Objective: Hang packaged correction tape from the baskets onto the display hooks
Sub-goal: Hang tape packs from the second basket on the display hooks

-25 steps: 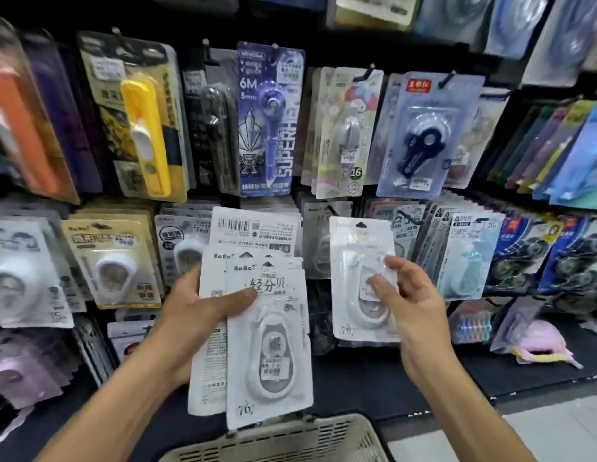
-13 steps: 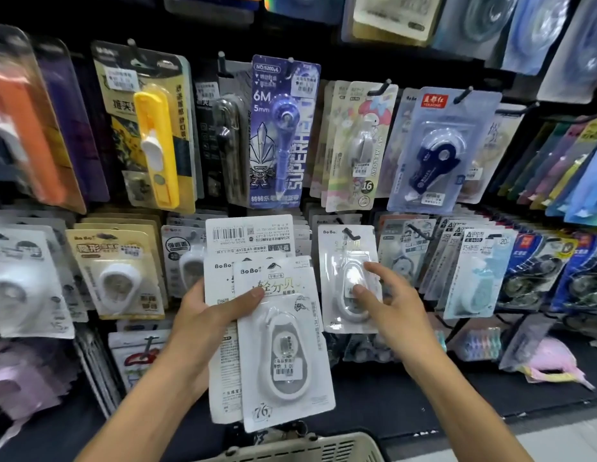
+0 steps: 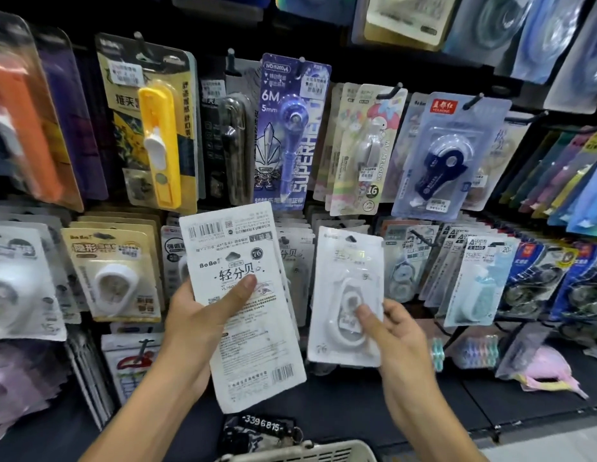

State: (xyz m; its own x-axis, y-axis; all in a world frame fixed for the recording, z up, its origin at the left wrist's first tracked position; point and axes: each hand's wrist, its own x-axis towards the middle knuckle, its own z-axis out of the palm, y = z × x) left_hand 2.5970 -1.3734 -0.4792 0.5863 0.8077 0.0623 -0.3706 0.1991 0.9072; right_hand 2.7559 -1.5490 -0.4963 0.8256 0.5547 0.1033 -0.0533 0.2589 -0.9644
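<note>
My left hand (image 3: 193, 325) grips a stack of white correction tape packages (image 3: 253, 335), thumb pressed across the front card. Just right of the stack, my right hand (image 3: 395, 338) pinches a single white correction tape package (image 3: 343, 271) by its lower blister and holds it upright against the lower row of the display. Its hang hole is at the top; whether it sits on a hook is hidden. A bare black display hook (image 3: 420, 236) sticks out a little to the right of it.
A pale plastic basket (image 3: 310, 453) sits at the bottom edge, with a black numbered key tag (image 3: 260, 428) above it. Hung packages fill the wall: yellow tape (image 3: 160, 145), purple pen-type tape (image 3: 290, 131), blue tape (image 3: 447, 158). A dark shelf runs below.
The view has drifted down slightly. My right hand's thumb slid lower on the single package's blister. The front of the left-hand stack now shows a flat printed card instead of a blister.
</note>
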